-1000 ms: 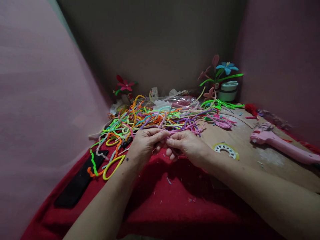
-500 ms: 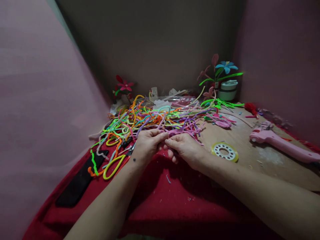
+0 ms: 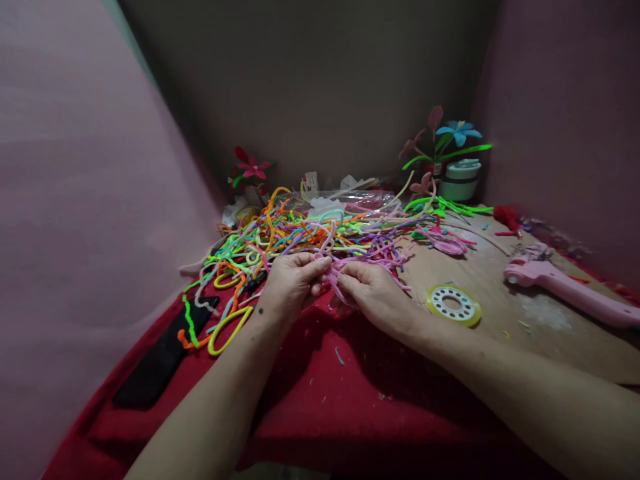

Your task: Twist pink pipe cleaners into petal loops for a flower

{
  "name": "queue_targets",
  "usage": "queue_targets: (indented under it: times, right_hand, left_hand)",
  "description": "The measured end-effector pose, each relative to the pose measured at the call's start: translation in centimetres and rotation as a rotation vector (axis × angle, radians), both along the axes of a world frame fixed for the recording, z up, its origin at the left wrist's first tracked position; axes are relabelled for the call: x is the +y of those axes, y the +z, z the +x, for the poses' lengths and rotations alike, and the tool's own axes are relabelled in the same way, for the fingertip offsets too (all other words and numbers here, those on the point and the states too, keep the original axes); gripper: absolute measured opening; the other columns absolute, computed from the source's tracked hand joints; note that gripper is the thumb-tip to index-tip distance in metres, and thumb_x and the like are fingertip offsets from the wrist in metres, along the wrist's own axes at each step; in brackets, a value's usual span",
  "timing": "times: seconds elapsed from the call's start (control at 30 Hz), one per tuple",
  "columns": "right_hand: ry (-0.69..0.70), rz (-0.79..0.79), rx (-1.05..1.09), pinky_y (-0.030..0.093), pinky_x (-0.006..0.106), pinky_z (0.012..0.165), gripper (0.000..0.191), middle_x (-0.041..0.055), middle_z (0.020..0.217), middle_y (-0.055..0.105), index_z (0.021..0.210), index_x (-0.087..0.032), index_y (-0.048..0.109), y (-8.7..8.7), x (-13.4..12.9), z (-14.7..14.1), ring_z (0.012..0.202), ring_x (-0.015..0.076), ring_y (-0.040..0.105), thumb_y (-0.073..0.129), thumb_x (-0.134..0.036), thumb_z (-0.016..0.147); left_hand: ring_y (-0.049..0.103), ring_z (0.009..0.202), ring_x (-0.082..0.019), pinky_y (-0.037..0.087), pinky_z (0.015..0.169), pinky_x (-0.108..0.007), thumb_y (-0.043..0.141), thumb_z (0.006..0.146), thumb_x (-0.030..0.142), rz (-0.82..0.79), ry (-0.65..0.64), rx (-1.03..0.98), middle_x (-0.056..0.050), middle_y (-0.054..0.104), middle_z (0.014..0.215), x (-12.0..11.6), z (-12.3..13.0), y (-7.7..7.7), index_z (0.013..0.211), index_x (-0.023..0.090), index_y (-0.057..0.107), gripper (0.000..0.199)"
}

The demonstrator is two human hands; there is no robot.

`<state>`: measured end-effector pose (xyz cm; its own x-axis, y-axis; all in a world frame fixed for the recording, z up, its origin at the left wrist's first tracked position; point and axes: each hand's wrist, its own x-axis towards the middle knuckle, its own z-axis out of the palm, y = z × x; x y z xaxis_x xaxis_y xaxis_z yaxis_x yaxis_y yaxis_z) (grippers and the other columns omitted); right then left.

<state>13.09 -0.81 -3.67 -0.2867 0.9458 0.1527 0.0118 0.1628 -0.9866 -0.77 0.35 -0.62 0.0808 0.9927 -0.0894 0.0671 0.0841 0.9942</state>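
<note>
Head view: the left hand (image 3: pixel 287 283) and the right hand (image 3: pixel 373 293) are side by side at the near edge of the stem pile (image 3: pixel 285 233), thumbs and fingers pinched on pink fuzzy stems (image 3: pixel 336 273) that show between them. Fingers hide the exact contact points. The two-sided pinch, with a small gap between the fingertips, likely steadies the thin stems from both sides and leaves the join visible from above. Both forearms angle inward over the red cloth (image 3: pixel 320 407) covering the counter, which appears to centre the work in front of the wearer. The pile lies just beyond the fingers, presumably so that stems can be reached without leaning. Yellow-handled scissors (image 3: pixel 227 337), partly covered by the left forearm, lie beside the left wrist, apparently for short reach. The tape roll (image 3: pixel 468 312) lies flat on the brown board (image 3: pixel 500 353), with the pink tool (image 3: pixel 570 283) farther right, likely to separate equipment from loose stems.
</note>
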Motion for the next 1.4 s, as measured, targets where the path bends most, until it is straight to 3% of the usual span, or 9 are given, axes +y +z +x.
queue_targets:
  times: [0.17, 0.27, 0.37, 0.5, 0.67, 0.73, 0.97, 1.17, 1.4]
  right_hand:
    - [0.117, -0.307, 0.13, 0.046, 0.022, 0.048, 0.019, 0.0029, 0.055, 0.06, 0.067, -0.014, 0.055, 0.4, -0.5, -0.4, 0.046, 0.0112, 0.057, 0.043, -0.019, 0.082]
    - [0.211, -0.352, 0.194, 0.047, 0.022, 0.05, 0.018, 0.0034, 0.056, 0.061, 0.078, -0.013, 0.058, 0.6, -0.5, -0.5, 0.047, 0.0114, 0.058, 0.042, -0.021, 0.084]
    - [0.187, -0.201, 0.143, 0.044, 0.022, 0.052, 0.019, 0.0011, 0.059, 0.059, 0.081, -0.015, 0.057, 0.5, -0.3, -0.2, 0.05, 0.0102, 0.055, 0.042, -0.026, 0.085]
    - [-0.059, 0.171, -0.143, 0.032, 0.02, 0.051, 0.03, -0.0023, 0.053, 0.046, 0.055, -0.015, 0.049, 0.3, 0.1, 0.3, 0.051, 0.0078, 0.041, 0.045, -0.026, 0.083]
    - [-0.151, 0.249, -0.329, 0.03, 0.022, 0.05, 0.032, -0.002, 0.049, 0.045, 0.051, -0.018, 0.044, 0.2, 0.1, 0.3, 0.048, 0.0088, 0.039, 0.041, -0.02, 0.084]
    - [-0.144, 0.203, -0.287, 0.033, 0.022, 0.051, 0.029, -0.0008, 0.051, 0.05, 0.055, -0.018, 0.046, 0.1, 0.1, 0.1, 0.048, 0.0098, 0.044, 0.041, -0.02, 0.084]
    - [0.084, -0.225, 0.18, 0.04, 0.024, 0.048, 0.021, -0.0003, 0.052, 0.055, 0.07, -0.015, 0.057, -0.2, 0.4, -0.3, 0.047, 0.013, 0.055, 0.046, -0.029, 0.082]
    - [0.076, -0.233, 0.267, 0.027, 0.024, 0.044, 0.018, -0.0028, 0.043, 0.048, 0.048, -0.015, 0.055, -0.8, 0.8, 0.5, 0.04, 0.0074, 0.038, 0.063, -0.022, 0.063]
    - [0.025, -0.211, 0.132, 0.02, 0.025, 0.045, 0.012, -0.0045, 0.043, 0.046, 0.053, -0.016, 0.06, -0.7, 0.9, 0.7, 0.04, 0.0066, 0.031, 0.064, -0.023, 0.062]
  left_hand:
    - [0.03, 0.028, -0.002, 0.018, 0.031, -0.016, 0.066, 0.067, 0.03, 0.081, 0.064, 0.058, 0.007, 0.043, 0.035, -0.4, 0.5, 0.1, 0.054, 0.014, 0.05, 0.026]
    - [0.029, 0.029, -0.002, 0.017, 0.031, -0.016, 0.066, 0.067, 0.03, 0.1, 0.064, 0.061, 0.007, 0.041, 0.035, -0.3, 0.3, 0.0, 0.052, 0.014, 0.048, 0.028]
    - [0.03, 0.029, -0.002, 0.017, 0.031, -0.016, 0.068, 0.064, 0.032, 0.069, 0.031, 0.021, 0.007, 0.043, 0.038, -0.1, 0.2, -0.2, 0.055, 0.014, 0.05, 0.027]
    - [0.032, 0.032, -0.002, 0.018, 0.033, -0.016, 0.071, 0.061, 0.032, 0.037, 0.013, 0.013, 0.006, 0.044, 0.04, -0.2, 0.5, -0.4, 0.054, 0.013, 0.051, 0.028]
    - [0.036, 0.034, -0.003, 0.022, 0.035, -0.016, 0.074, 0.057, 0.03, 0.047, 0.045, 0.004, 0.006, 0.044, 0.04, -0.3, 1.2, -0.8, 0.052, 0.013, 0.05, 0.03]
    - [0.036, 0.034, -0.003, 0.023, 0.035, -0.016, 0.073, 0.057, 0.03, 0.051, 0.061, -0.009, 0.006, 0.045, 0.041, -0.4, 1.3, -0.9, 0.053, 0.013, 0.051, 0.028]
    - [0.031, 0.029, -0.003, 0.018, 0.031, -0.016, 0.069, 0.064, 0.032, 0.031, -0.013, 0.002, 0.007, 0.042, 0.037, -0.2, 0.6, -0.7, 0.055, 0.014, 0.051, 0.027]
    - [0.028, 0.03, -0.002, 0.015, 0.032, -0.017, 0.072, 0.063, 0.03, 0.003, -0.108, -0.05, 0.008, 0.039, 0.038, 0.3, 0.1, -0.7, 0.055, 0.014, 0.051, 0.027]
    - [0.026, 0.033, -0.001, 0.015, 0.036, -0.018, 0.072, 0.064, 0.03, -0.049, -0.166, -0.102, 0.008, 0.036, 0.041, 0.4, 0.2, -1.5, 0.063, 0.014, 0.056, 0.023]
